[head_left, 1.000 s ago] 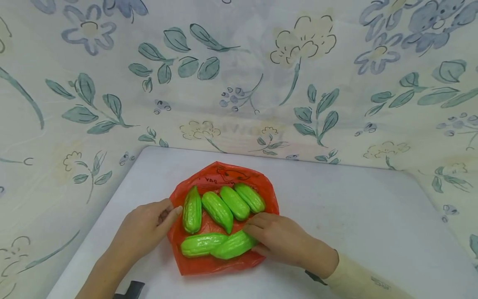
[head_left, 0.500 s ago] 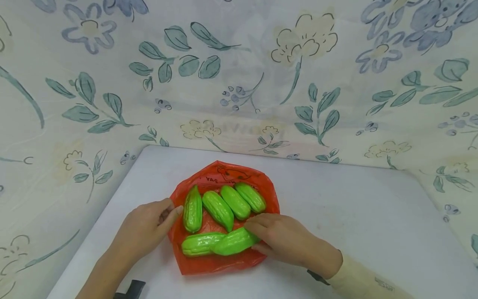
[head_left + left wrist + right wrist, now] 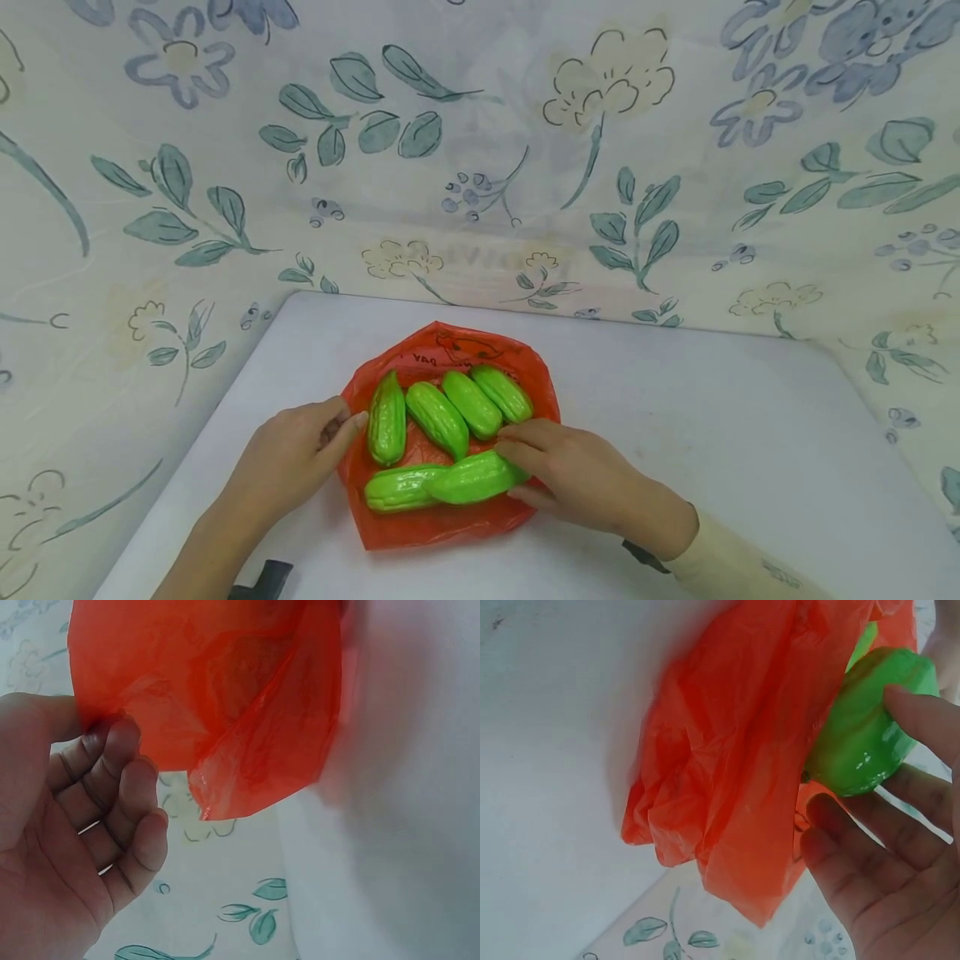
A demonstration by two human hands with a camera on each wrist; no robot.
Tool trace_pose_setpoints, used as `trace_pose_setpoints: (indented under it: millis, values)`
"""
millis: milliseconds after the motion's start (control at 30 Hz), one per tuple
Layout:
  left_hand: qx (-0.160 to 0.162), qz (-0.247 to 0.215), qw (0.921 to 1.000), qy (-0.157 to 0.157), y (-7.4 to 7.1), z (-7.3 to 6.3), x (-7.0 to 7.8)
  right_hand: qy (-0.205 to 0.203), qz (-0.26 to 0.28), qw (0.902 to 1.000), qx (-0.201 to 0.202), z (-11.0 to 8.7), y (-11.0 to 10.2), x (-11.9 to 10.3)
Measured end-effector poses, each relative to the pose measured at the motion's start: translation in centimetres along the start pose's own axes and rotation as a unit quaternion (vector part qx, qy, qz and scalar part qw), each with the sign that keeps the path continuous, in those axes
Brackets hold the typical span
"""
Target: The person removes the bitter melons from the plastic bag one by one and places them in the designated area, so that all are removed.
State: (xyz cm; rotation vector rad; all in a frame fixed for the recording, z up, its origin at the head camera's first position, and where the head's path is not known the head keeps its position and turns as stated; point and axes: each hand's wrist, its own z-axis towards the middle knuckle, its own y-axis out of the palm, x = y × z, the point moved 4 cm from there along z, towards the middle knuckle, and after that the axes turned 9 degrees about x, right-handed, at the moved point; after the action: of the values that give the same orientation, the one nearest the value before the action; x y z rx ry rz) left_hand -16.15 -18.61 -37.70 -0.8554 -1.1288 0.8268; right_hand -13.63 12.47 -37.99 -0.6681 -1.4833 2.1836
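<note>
A red plastic bag (image 3: 420,531) lies spread open on the white table with several glossy, ridged green bitter melons in it. My left hand (image 3: 288,454) pinches the bag's left rim between thumb and fingers; the left wrist view shows the thin red film (image 3: 255,772) at its fingertips. With thumb and fingers, my right hand (image 3: 577,475) holds the right end of one bitter melon (image 3: 476,477). That melon's left end overlaps another bitter melon (image 3: 397,490) lying crosswise near the bag's front. In the right wrist view, the held melon's rounded end (image 3: 877,720) shows above the bag's edge.
Four-sided white tabletop (image 3: 712,417) extends to the right of the bag. Behind it hangs a floral cloth (image 3: 480,167), also along the left side. Further bitter melons (image 3: 437,414) stand in a row at the bag's back. A dark strap (image 3: 266,579) shows by the left wrist.
My right hand has shifted slightly right and up, and the bitter melon it holds has moved the same way and turned a little flatter. The left hand stays at the rim.
</note>
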Motion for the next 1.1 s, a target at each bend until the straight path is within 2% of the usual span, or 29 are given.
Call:
trace_pose_setpoints:
  millis: [400,800,1100]
  values:
    - [0.000,-0.008,1.0000,-0.003,0.1,0.0,0.0,0.043,-0.003,0.9986,0.030,-1.3,-1.2,0.6]
    - [0.009,-0.007,0.9999,-0.007,0.1,-0.1,-0.3,0.122,0.005,0.9918,0.037,-3.1,-2.3,1.8]
    - [0.004,-0.008,0.9998,-0.019,0.1,-0.1,-0.5,0.160,-0.005,0.9829,0.090,-4.7,-3.5,3.3]
